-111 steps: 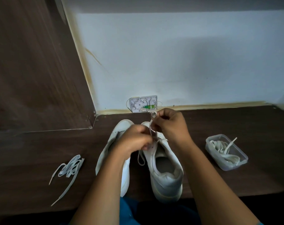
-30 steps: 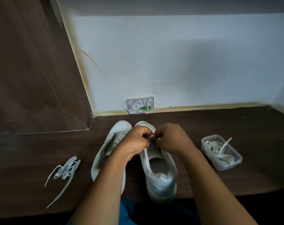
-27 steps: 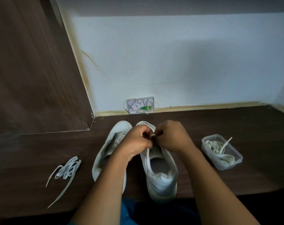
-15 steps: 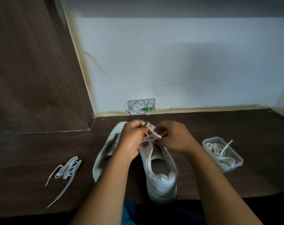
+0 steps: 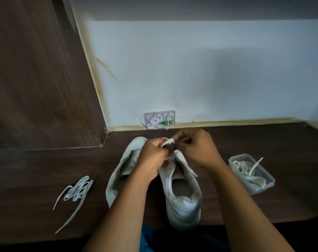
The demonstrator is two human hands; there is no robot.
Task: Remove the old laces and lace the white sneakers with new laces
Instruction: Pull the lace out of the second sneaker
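Dark wood surface [image 5: 263, 139]; left hand [image 5: 151, 157], right hand [image 5: 196, 148] together over sneaker [image 5: 183, 202], both tight on lace [image 5: 168, 141].

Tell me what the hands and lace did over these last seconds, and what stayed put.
The right hand, which had drawn the lace up beyond the toe, dropped to meet the left hand over the right-hand sneaker; both now pinch the lace between them nearer the toe. The left-hand sneaker, the loose lace bundle and the plastic container of laces stayed put.
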